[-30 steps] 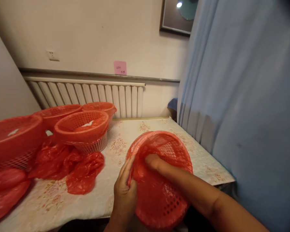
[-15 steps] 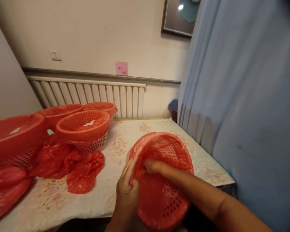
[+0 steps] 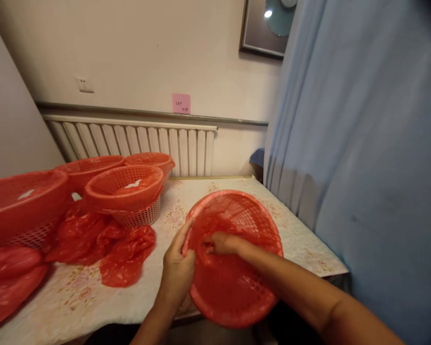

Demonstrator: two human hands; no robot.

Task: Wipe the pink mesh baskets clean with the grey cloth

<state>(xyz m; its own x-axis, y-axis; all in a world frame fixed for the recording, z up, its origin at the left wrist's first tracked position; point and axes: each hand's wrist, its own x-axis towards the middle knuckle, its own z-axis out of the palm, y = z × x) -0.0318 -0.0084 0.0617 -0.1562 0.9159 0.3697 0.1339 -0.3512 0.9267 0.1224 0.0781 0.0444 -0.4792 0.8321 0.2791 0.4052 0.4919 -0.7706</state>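
Observation:
A round, lattice-walled basket [image 3: 275, 211] is tilted toward me at the table's front edge. A thin red plastic bag [image 3: 224, 285] lines its inside and folds over its rim. My left hand [image 3: 177, 268] is closed on the basket's left rim, thumb on the near side, with the bag's edge under it. Down inside the basket, my right hand [image 3: 224, 243] has its fingers curled onto the bag near the left wall. Part of the basket's bottom is hidden behind my right forearm.
Several red-lined baskets [image 3: 124, 208] stand on the left of the table, two with something white inside. Crumpled red plastic bags [image 3: 127, 258] lie before them on the flowered tablecloth [image 3: 177, 213]. A blue curtain [image 3: 362, 143] hangs on the right; a radiator [image 3: 187, 148] is behind.
The basket has shifted slightly left and up, and its opening faces me more. My left hand moved left with the rim. My right hand moved left inside it.

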